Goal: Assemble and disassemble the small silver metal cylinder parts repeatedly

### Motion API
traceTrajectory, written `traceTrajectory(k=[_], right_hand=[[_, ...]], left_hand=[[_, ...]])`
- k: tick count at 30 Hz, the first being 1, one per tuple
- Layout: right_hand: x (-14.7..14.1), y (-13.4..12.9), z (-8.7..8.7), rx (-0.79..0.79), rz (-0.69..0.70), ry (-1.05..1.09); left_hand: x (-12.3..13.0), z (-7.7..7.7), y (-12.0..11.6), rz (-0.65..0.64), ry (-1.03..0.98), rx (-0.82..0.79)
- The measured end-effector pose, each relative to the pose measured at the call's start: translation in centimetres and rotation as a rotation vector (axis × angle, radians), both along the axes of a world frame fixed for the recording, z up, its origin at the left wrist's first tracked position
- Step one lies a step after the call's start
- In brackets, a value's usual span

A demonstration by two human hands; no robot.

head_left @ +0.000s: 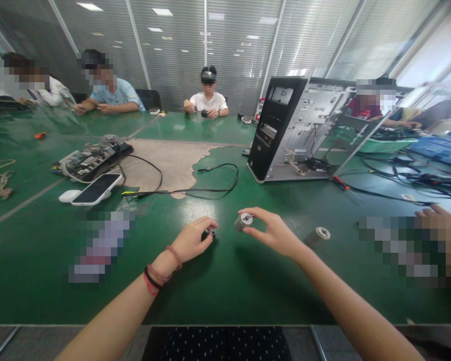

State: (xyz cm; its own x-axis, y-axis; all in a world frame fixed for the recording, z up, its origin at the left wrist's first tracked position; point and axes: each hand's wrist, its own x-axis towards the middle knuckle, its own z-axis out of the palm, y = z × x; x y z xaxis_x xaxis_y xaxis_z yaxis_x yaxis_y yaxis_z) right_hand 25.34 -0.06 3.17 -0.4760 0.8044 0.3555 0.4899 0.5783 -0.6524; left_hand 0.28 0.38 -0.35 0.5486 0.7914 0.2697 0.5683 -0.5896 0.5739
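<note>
Between the thumb and fingers of my right hand [272, 230] is a small metal cylinder [244, 221] with a pale round end facing up. My left hand [195, 238] is curled just to the left of it, its thumb and fingers bent around a small dark piece [211, 233] that is mostly hidden. The two hands are apart. A second cylinder [322, 234], similar in look, stands on the green table [225, 291] to the right of my right hand.
An open black computer case [274, 130] stands behind my right hand. Farther left are a circuit assembly [93, 158], a white phone [97, 189] and a black cable [210, 190]. Another person's hand [439, 218] rests at the right. A screwdriver [342, 183] lies near the case.
</note>
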Motion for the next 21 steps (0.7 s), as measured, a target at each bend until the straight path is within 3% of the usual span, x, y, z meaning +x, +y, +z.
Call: traceTrajectory(k=[4, 7, 21], right_hand=[[-3.6, -1.2, -3.7, -0.023, 0.036, 0.180], [-4.5, -1.9, -5.4, -0.056, 0.085, 0.211], [-4.3, -1.9, -6.8, -0.066, 0.019, 0.229]], left_hand=[[0.1, 0.1, 0.1, 0.006, -0.084, -0.062], [0.3, 0.1, 0.1, -0.011, -0.101, -0.102], [0.8, 0.5, -0.3, -0.071, -0.134, -0.143]])
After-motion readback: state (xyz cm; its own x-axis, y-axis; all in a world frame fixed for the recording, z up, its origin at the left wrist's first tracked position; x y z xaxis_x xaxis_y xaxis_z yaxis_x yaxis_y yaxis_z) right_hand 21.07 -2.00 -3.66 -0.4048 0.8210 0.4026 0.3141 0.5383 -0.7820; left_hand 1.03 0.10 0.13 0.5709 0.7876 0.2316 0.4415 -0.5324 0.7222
